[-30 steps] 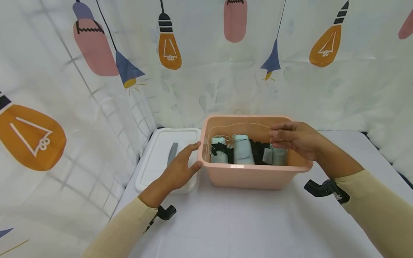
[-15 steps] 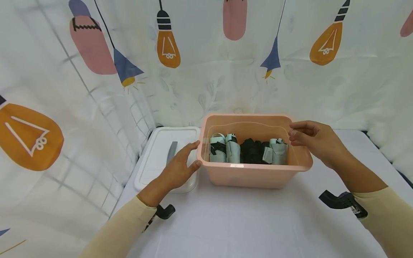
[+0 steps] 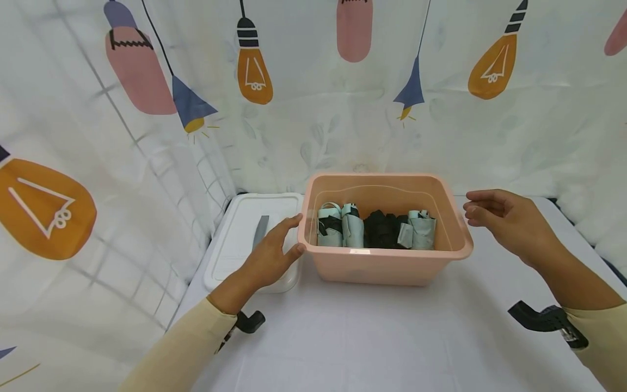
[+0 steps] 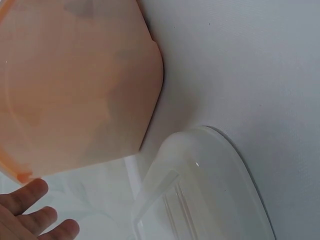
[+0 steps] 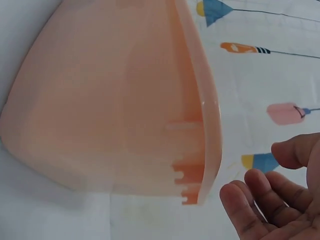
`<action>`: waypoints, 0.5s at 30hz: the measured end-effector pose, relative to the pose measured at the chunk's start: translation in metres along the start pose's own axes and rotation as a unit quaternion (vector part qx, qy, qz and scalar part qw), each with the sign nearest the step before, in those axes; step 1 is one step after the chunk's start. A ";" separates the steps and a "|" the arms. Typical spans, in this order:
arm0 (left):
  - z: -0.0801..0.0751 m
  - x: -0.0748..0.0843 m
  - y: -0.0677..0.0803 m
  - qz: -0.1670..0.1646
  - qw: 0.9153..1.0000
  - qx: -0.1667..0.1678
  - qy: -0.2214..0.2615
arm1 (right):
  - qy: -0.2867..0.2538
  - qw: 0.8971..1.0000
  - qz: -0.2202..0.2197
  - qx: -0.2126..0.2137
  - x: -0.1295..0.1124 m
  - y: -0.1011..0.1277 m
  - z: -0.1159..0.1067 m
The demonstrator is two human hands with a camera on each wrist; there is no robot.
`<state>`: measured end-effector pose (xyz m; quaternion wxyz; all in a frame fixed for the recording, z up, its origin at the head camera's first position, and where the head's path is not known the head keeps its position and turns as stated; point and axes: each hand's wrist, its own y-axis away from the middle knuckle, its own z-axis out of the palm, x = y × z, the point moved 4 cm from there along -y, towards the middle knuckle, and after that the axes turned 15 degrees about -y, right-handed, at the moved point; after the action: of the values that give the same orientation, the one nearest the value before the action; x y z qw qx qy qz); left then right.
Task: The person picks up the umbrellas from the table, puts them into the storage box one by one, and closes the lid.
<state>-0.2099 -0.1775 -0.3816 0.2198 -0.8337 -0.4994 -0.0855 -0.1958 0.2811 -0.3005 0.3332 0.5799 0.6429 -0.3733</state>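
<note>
A peach plastic bin [image 3: 372, 269] stands on the white-covered table. Inside it, side by side, are folded umbrellas: a pale mint one [image 3: 330, 234] with a looped strap, another mint one [image 3: 352, 231], a black bundle [image 3: 383, 230] and a mint one [image 3: 422, 233] at the right. My left hand [image 3: 268, 260] rests its extended fingers and thumb at the bin's left rim. Just beyond the right rim, my right hand [image 3: 511, 224] hovers apart from the bin, fingers loosely bent with nothing in them. The right wrist view shows that hand [image 5: 280, 200] beside the rim [image 5: 212, 135].
Left of the bin lies a white lidded container [image 3: 240, 239] with a grey strip [image 3: 260, 231] on top, partly behind my left hand. A printed curtain [image 3: 313, 125] hangs behind and at the left over a wire grid. The white tablecloth [image 3: 382, 337] spreads in front.
My right hand has moved from over the bin's inside out to the right, past its rim. The second mint umbrella now leans further left, beside the first. The left hand has stayed at the rim.
</note>
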 end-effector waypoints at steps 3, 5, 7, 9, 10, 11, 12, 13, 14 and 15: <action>0.000 0.000 0.000 -0.003 1.000 -0.001 0.001 | 0.031 0.999 -0.016 0.004 0.003 0.004 -0.003; 0.000 0.000 0.000 -0.005 1.000 -0.003 0.003 | 0.053 0.998 -0.020 0.004 0.004 0.007 -0.004; 0.000 0.000 0.000 -0.006 1.000 -0.005 0.005 | 0.068 0.997 -0.025 -0.002 0.006 0.010 -0.003; 0.000 0.000 0.001 -0.007 1.000 -0.006 0.006 | 0.081 0.996 -0.029 -0.008 0.008 0.015 -0.002; 0.000 0.001 0.001 -0.007 1.000 -0.006 0.007 | 0.088 0.995 -0.035 -0.011 0.009 0.017 -0.001; 0.000 0.001 0.001 -0.008 1.000 -0.006 0.006 | 0.094 0.995 -0.040 -0.015 0.010 0.019 0.000; 0.000 0.001 0.001 -0.009 1.000 -0.006 0.005 | 0.100 0.994 -0.046 -0.017 0.011 0.021 0.001; 0.000 0.001 0.001 -0.008 1.000 -0.006 0.006 | 0.105 0.993 -0.056 -0.019 0.012 0.024 0.002; 0.000 0.001 0.001 -0.009 1.000 -0.006 0.005 | 0.108 0.992 -0.067 -0.024 0.013 0.026 0.004; 0.000 0.001 0.001 -0.007 1.000 -0.005 0.006 | 0.112 0.990 -0.082 -0.029 0.014 0.029 0.006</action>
<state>-0.2082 -0.1772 -0.3811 0.2176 -0.8306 -0.5038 -0.0946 -0.1683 0.2845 -0.3177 0.2447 0.5532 0.7321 -0.3132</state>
